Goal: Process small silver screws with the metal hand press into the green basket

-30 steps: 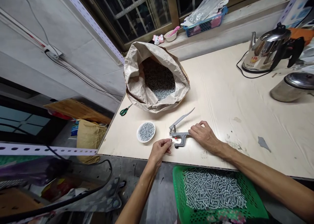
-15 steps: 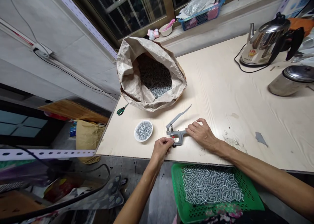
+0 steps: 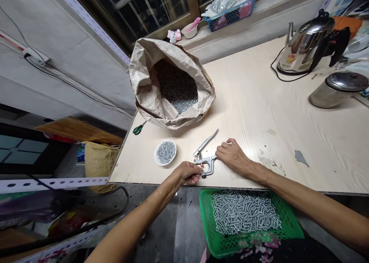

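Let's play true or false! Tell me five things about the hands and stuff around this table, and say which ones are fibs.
1. The right hand holds the grey tool by its handle. True.
2. The white bowl sits inside the big sack. False: it stands on the table, outside the sack.
3. Green-handled scissors lie on the table. True.
4. The left hand is up by the window. False: it is down at the grey tool.
5. The green basket holds lots of small metal pieces. True.
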Tool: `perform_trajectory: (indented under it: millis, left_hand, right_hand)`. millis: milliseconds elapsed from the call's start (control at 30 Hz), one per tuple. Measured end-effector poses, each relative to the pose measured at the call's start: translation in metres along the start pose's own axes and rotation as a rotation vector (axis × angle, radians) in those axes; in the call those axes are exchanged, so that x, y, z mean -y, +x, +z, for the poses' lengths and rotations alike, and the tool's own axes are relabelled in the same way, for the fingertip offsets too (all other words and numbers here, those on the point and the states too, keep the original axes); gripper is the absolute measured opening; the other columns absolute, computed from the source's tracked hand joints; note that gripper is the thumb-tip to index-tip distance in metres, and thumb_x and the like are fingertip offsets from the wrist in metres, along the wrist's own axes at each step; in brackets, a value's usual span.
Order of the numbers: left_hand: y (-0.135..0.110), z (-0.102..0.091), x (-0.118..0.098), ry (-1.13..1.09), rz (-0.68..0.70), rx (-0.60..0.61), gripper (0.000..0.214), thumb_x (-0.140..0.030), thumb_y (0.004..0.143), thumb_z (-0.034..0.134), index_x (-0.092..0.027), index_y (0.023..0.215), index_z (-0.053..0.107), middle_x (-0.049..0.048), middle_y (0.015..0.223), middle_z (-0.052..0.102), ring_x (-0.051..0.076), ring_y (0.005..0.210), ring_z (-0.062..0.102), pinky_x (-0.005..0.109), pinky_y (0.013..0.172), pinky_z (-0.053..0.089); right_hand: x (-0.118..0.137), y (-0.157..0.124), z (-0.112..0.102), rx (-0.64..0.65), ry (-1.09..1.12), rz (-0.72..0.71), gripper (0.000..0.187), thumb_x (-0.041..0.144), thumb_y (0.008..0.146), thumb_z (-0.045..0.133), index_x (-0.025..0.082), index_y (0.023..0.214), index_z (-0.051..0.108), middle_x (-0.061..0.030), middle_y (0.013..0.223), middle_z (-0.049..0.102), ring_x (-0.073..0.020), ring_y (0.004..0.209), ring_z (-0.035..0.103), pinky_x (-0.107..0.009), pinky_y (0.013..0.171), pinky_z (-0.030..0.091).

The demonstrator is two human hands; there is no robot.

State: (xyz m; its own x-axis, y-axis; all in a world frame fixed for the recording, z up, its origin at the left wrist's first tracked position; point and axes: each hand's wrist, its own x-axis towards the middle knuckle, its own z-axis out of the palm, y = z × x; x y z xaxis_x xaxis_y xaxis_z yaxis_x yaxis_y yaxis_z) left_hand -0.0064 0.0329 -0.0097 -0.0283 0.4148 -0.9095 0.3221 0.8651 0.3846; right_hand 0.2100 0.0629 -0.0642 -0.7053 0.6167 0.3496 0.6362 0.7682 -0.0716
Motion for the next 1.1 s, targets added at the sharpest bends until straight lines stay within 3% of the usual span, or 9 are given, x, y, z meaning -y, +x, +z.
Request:
perform_trajectory:
  millis: [167,300,433,500,667,833,1000,1100]
  left_hand:
    - [-0.004,0.005,0.009,0.022,-0.052,0.028,0.02,-0.024,0.062,0.078,-0.014,0.053,0.064,0.0001,0.044,0.06,0.008,0.036,0.05,0.017,0.036,0.037]
    - [-0.002,0.015,0.019,0.022,-0.033,0.037,0.019,-0.026,0.064,0.078,-0.014,0.057,0.065,0.0001,0.048,0.062,0.01,0.042,0.056,0.018,0.04,0.043]
    - [0.002,0.02,0.02,0.054,0.0,0.069,0.019,-0.027,0.067,0.076,-0.013,0.061,0.064,0.0004,0.048,0.063,0.01,0.045,0.06,0.018,0.043,0.046]
    - [0.002,0.02,0.017,0.091,0.01,0.089,0.023,-0.03,0.067,0.077,-0.013,0.061,0.063,0.0006,0.048,0.063,0.01,0.044,0.06,0.019,0.044,0.046]
    - [0.0,0.02,0.008,0.129,-0.021,0.115,0.03,-0.034,0.06,0.082,-0.012,0.065,0.063,0.0015,0.048,0.065,0.011,0.044,0.06,0.019,0.046,0.047]
    - [-0.002,0.021,0.006,0.098,-0.044,0.129,0.035,-0.035,0.055,0.085,-0.011,0.07,0.063,0.0019,0.049,0.065,0.011,0.044,0.06,0.02,0.047,0.048]
    - [-0.001,0.022,0.009,0.081,-0.049,0.12,0.031,-0.033,0.061,0.083,-0.011,0.066,0.061,0.0013,0.049,0.064,0.011,0.045,0.061,0.02,0.047,0.049]
    - [0.0,0.022,0.012,0.061,-0.039,0.124,0.028,-0.031,0.064,0.081,-0.011,0.069,0.062,0.0003,0.051,0.064,0.011,0.046,0.061,0.02,0.049,0.049]
  right_hand:
    - [0.006,-0.009,-0.005,0.061,0.061,0.007,0.02,0.012,0.092,0.044,0.02,0.079,0.057,-0.0014,0.077,0.06,-0.0173,0.075,0.042,-0.036,0.073,0.023]
    - [0.004,-0.013,-0.013,0.126,0.153,0.025,0.018,0.024,0.092,0.05,0.021,0.077,0.058,-0.0013,0.078,0.061,-0.0182,0.078,0.043,-0.036,0.07,0.021]
    - [-0.012,0.003,-0.02,0.17,0.159,0.083,0.012,0.022,0.092,0.049,0.023,0.092,0.061,-0.0019,0.093,0.063,-0.0198,0.084,0.044,-0.035,0.067,0.02]
    - [-0.021,0.013,-0.019,0.192,0.103,0.096,0.012,0.017,0.091,0.051,0.022,0.091,0.061,-0.0029,0.09,0.063,-0.0212,0.086,0.044,-0.035,0.068,0.021]
    - [-0.034,0.024,-0.008,0.227,0.042,-0.037,0.013,0.013,0.09,0.049,0.02,0.083,0.059,-0.0033,0.085,0.062,-0.0199,0.082,0.045,-0.036,0.073,0.025]
    - [-0.042,0.024,-0.001,0.192,0.114,0.003,0.007,0.023,0.091,0.053,0.019,0.088,0.057,-0.0055,0.091,0.061,-0.0205,0.085,0.046,-0.033,0.069,0.028]
    - [-0.049,0.029,-0.007,0.233,0.193,0.008,0.009,0.028,0.087,0.059,0.019,0.087,0.058,-0.007,0.093,0.06,-0.0216,0.087,0.048,-0.033,0.069,0.034]
    - [-0.051,0.02,-0.015,0.239,0.246,0.024,0.031,0.043,0.082,0.064,0.018,0.101,0.06,-0.0096,0.1,0.06,-0.0244,0.092,0.049,-0.036,0.076,0.038]
